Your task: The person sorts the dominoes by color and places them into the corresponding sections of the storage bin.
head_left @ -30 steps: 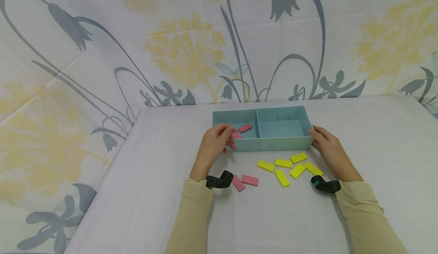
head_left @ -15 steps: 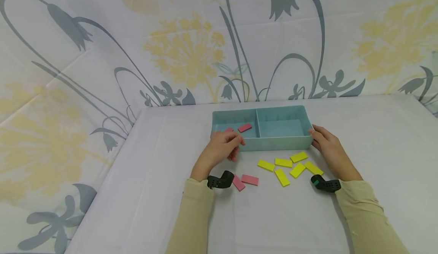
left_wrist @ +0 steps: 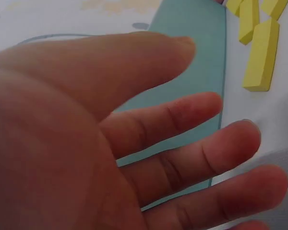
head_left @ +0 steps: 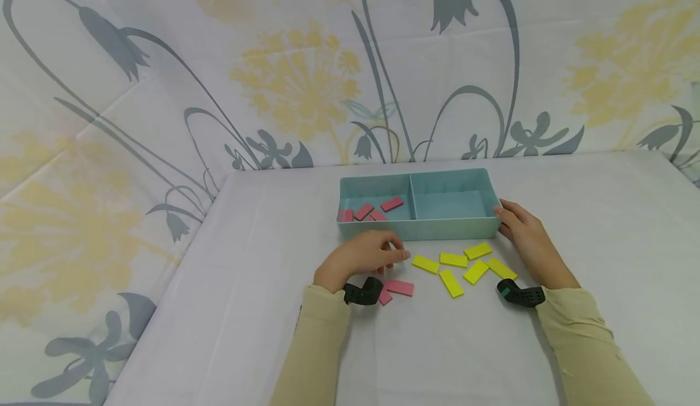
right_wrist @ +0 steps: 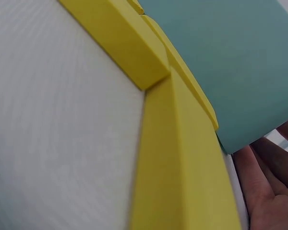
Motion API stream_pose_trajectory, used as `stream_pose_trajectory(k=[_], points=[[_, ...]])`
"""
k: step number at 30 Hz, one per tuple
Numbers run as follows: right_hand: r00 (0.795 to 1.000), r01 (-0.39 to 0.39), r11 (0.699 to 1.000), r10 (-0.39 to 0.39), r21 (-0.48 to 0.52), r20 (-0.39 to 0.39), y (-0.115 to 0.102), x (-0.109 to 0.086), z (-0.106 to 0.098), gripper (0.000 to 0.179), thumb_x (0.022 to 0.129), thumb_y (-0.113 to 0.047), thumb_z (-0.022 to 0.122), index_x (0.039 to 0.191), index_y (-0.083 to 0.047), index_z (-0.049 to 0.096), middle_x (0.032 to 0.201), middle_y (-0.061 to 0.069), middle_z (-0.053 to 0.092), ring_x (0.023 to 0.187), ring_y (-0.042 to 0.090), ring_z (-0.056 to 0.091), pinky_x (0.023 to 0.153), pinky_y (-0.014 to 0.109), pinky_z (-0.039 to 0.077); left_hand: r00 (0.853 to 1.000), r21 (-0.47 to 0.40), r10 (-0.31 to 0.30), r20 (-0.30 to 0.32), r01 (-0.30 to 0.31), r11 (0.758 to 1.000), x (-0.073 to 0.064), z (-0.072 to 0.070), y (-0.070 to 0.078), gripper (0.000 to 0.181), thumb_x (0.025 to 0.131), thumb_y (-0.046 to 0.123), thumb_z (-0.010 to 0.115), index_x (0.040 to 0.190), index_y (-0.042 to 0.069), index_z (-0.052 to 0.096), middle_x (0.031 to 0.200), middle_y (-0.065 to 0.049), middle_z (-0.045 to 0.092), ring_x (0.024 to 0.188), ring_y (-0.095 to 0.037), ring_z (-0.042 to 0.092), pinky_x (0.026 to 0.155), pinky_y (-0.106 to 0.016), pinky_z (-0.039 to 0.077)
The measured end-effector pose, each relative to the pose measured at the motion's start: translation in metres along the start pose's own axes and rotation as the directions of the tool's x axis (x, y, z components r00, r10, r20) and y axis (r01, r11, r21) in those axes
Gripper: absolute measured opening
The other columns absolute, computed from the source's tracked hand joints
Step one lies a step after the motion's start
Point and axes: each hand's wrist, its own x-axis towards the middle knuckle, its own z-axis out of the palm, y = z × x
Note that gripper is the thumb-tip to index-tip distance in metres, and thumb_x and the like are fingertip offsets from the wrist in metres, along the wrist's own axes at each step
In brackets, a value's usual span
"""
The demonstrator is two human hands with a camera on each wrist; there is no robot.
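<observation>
The left hand [head_left: 363,254], fingers spread, has withdrawn to seven o'clock of the divided teal box [head_left: 437,230], baring pink tiles [head_left: 391,204] inside at nine; the right hand [head_left: 524,239] touches its four-o'clock corner, pinch unclear; yellow tiles [head_left: 451,284] lie at five.

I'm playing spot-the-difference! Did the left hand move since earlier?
Yes: in the head view, the left hand moved back from over the blue box, which stayed put, and a little right.
</observation>
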Motion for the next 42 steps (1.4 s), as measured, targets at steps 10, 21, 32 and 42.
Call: stream_pose_trajectory(k=[10, 21, 32, 42], points=[[1.000, 0.006, 1.000, -0.006, 0.006, 0.001, 0.000, 0.000, 0.000, 0.078, 0.089, -0.056, 0.034, 0.143, -0.005, 0.009, 0.146, 0.013, 0.012, 0.129, 0.027, 0.027, 0.101, 0.040, 0.026, 0.998, 0.139, 0.010, 0.054, -0.018, 0.990, 0.000, 0.008, 0.006, 0.033, 0.075, 0.040, 0.068, 0.099, 0.019, 0.061, 0.086, 0.007, 0.056, 0.074, -0.009, 0.053, 0.066, -0.023, 0.043], [1.000, 0.003, 1.000, -0.003, -0.002, -0.004, 0.001, -0.002, 0.000, 0.079, 0.088, -0.057, 0.033, 0.144, -0.007, 0.010, 0.147, 0.012, 0.012, 0.129, 0.027, 0.027, 0.101, 0.041, 0.026, 0.998, 0.249, -0.001, 0.055, -0.013, 0.968, 0.002, 0.019, 0.006, 0.035, 0.071, 0.042, 0.071, 0.098, 0.022, 0.058, 0.081, 0.007, 0.053, 0.074, -0.007, 0.049, 0.065, -0.021, 0.040], [1.000, 0.021, 1.000, -0.021, -0.006, 0.008, 0.003, 0.001, -0.001, 0.078, 0.089, -0.056, 0.032, 0.143, -0.005, 0.009, 0.146, 0.015, 0.011, 0.128, 0.031, 0.028, 0.101, 0.044, 0.025, 0.999, 0.294, 0.039, -0.023, -0.031, 0.955, -0.004, 0.029, -0.002, 0.032, 0.074, 0.044, 0.068, 0.094, 0.023, 0.057, 0.075, 0.007, 0.049, 0.066, -0.006, 0.046, 0.058, -0.021, 0.039], [1.000, 0.019, 1.000, -0.019, 0.004, 0.004, 0.003, 0.000, -0.002, 0.076, 0.089, -0.055, 0.033, 0.144, -0.007, 0.010, 0.146, 0.015, 0.011, 0.128, 0.030, 0.028, 0.100, 0.041, 0.027, 0.997, 0.144, 0.008, -0.071, 0.002, 0.990, -0.002, 0.028, -0.005, 0.026, 0.075, 0.038, 0.069, 0.094, 0.023, 0.060, 0.071, 0.005, 0.050, 0.059, -0.009, 0.046, 0.053, -0.022, 0.038]])
